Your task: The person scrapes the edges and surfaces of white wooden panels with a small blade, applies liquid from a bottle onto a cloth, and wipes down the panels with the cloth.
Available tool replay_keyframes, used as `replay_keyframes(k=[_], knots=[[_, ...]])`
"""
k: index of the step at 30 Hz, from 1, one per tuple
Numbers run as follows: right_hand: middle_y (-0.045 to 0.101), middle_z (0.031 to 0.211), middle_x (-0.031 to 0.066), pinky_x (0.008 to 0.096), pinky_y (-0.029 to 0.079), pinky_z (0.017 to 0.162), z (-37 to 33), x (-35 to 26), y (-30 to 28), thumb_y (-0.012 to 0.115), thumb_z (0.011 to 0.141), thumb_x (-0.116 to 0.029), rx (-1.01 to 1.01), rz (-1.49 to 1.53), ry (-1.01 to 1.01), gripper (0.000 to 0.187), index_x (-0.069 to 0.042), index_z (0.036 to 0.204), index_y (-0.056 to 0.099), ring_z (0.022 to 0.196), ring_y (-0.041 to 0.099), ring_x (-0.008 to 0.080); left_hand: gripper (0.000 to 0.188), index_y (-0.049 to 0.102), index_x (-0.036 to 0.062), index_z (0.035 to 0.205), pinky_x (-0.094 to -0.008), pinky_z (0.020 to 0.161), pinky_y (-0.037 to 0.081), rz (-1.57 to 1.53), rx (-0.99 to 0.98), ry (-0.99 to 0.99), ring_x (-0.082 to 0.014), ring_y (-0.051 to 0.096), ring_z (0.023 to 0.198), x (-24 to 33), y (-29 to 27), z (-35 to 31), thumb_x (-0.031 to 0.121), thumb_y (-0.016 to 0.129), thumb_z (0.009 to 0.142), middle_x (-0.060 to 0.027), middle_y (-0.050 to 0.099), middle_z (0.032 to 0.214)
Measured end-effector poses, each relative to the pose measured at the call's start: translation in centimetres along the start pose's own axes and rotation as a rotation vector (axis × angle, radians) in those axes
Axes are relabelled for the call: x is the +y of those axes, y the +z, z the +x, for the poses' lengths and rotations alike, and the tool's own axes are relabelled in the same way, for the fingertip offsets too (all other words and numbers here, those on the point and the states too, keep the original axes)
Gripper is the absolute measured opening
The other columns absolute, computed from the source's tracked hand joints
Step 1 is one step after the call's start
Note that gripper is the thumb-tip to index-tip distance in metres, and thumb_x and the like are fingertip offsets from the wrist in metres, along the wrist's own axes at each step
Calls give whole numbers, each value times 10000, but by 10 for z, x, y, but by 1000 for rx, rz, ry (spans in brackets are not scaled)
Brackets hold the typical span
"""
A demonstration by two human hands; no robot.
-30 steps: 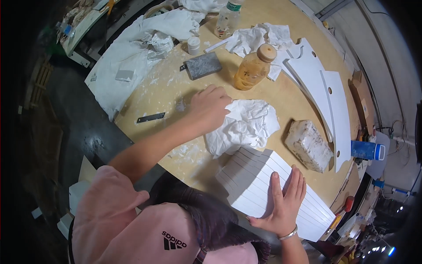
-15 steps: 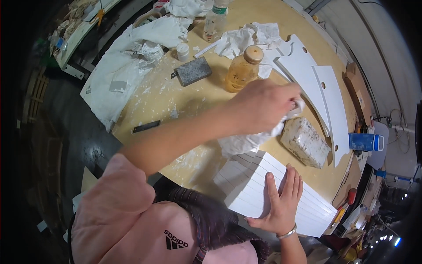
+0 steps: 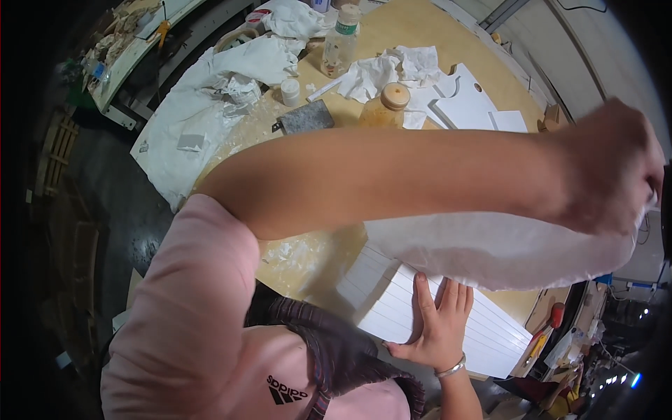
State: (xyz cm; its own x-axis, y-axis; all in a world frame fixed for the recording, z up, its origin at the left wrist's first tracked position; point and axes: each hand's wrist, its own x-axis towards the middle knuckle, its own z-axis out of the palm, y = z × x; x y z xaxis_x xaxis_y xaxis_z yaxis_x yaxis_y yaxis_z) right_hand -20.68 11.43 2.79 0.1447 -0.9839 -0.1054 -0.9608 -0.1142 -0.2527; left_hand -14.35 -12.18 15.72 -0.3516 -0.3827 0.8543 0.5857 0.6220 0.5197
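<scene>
left fingers [image 3: 654, 176] apparently curled, right fingers [image 3: 424, 297] splayed

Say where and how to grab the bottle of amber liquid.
Probably by its cap, coming from above: the bottle of amber liquid stands upright, with the round cap topmost and narrower than the body. The left forearm hides the lower body, making a low side grip harder to judge.

Pink short-sleeved T-shirt [image 3: 164, 308] worn; black emblem [image 3: 285, 396] printed on front; dark cloth [image 3: 343, 360] with thin stripes worn against it; silver-coloured bangle [image 3: 453, 369] carried on right wrist [image 3: 452, 379].
</scene>
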Motion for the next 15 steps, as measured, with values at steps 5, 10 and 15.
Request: replay_keyframes(k=[5, 10, 15], knots=[[357, 1334, 390, 626, 236, 1016, 4, -2, -1, 636, 552, -762, 64, -64, -37, 1018, -77, 1296, 517, 1226, 359, 539, 216, 722, 35, 995, -274, 542, 448, 266, -96, -475, -117, 580, 604, -12, -67, -110, 24, 562, 852, -94, 684, 778], [334, 1347, 400, 626, 232, 1016, 8, -2, -3, 640, 568, -758, 26, -66, -44, 1007, -64, 1288, 517, 1219, 360, 548, 204, 706, 85, 977, -432, 687, 504, 751, -482, -803, -364, 635, 774, -26, -137, -270, 130, 629, 793, -152, 672, 866], [323, 1352, 417, 624, 228, 1015, 5, 0, -1, 581, 625, -795, 16, -97, -31, 1003, -41, 1283, 517, 1214, 357, 554, 303, 690, 106, 1028, -424, 857, 482, 839, -400, -1075, -352, 621, 965, -21, -157, -252, 221, 695, 747, -134, 680, 999]])
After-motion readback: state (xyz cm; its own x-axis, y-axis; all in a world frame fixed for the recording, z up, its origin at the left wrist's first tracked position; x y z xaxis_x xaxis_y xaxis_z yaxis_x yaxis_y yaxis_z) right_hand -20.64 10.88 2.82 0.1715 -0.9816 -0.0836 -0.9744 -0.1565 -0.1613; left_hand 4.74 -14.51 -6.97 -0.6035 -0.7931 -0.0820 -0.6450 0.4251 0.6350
